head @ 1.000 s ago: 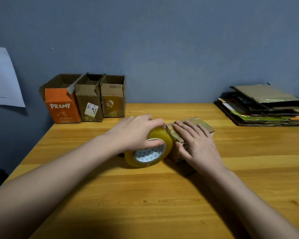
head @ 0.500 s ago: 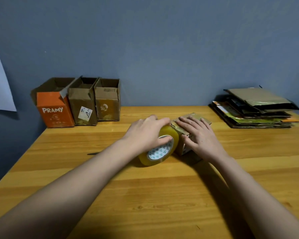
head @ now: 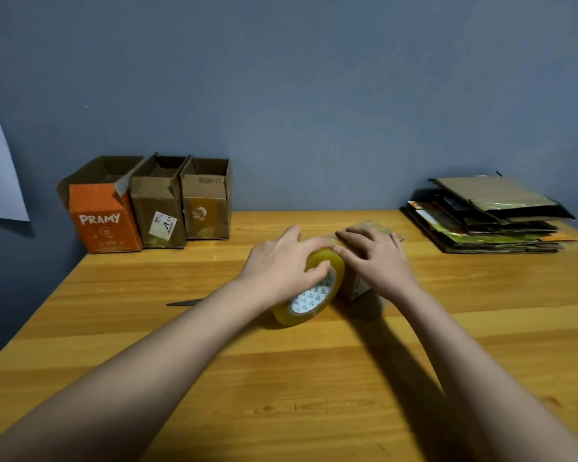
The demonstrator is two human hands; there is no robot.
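Proceeding from the left of the wooden table [head: 281,395], three open cartons [head: 159,211] are standing against the wall, and a dark blade [head: 186,303] is lying nearer the middle. At centre, the tape roll [head: 314,295] is being gripped by the left hand [head: 281,268], fingers curled over its rim and thumb at its core, and is being held tilted on edge on the tabletop, touching the small cardboard box [head: 357,288]. That box is being pressed by the right hand [head: 377,258], laid flat on top with fingers straight; a stack of flattened cartons [head: 491,218] is lying far right.
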